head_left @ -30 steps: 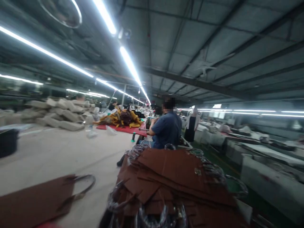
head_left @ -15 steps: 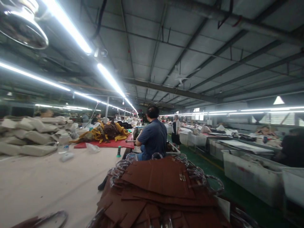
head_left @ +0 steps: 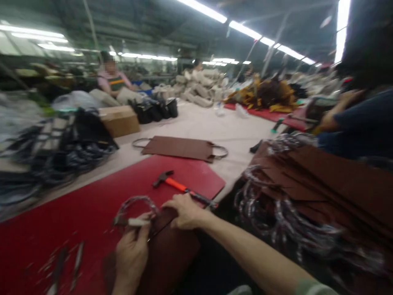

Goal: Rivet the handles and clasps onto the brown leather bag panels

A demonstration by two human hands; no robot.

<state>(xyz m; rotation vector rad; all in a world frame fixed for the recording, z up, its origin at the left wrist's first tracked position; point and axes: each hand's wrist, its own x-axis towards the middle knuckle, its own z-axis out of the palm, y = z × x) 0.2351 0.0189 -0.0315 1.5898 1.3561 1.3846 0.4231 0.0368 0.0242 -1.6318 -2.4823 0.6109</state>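
Note:
A brown bag piece (head_left: 172,254) hangs over the front edge of the red board, its plastic-wrapped handle (head_left: 138,199) looping up at the far side. My left hand (head_left: 132,252) is closed on it near the base of that handle. A short whitish object (head_left: 138,222) shows at the left thumb and fingers; blur hides what it is. My right hand (head_left: 186,211) has its fingers curled over the upper edge of the same piece. Just beyond the right hand lies a claw hammer (head_left: 176,183) with an orange and black grip.
Slim tools (head_left: 76,264) lie on the red board (head_left: 101,196) at left. Another brown bag piece (head_left: 179,147) lies flat on the pale table (head_left: 199,123). Stacked brown pieces (head_left: 307,172) with wrapped handles stand at right, beside a co-worker's arm (head_left: 340,112). Black bags (head_left: 95,131) and a cardboard box (head_left: 119,121) sit left.
The view has swung left and down, from the hall and the brown stack to the red board. Both my hands, out of sight before, now show on the brown bag piece.

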